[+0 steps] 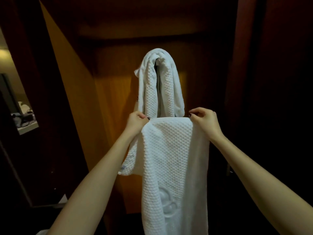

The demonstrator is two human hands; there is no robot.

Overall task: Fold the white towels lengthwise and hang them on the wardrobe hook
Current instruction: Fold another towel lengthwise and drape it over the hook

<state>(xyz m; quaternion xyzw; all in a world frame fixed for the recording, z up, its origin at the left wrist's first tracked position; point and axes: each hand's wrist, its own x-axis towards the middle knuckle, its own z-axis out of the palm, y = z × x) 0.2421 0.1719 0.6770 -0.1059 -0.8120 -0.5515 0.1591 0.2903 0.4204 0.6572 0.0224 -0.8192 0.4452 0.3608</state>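
The left hand (135,122) pinches the top left corner of a white towel (174,160), and the right hand (204,119) pinches the top right corner, fingers curled over the folded edge. Stretched level between them, the towel hangs straight down, its long axis upright, reaching the bottom of the view. Just behind and above it a second white towel (160,85) is draped over the hook (158,61) inside the open wooden wardrobe (76,82), both ends hanging down.
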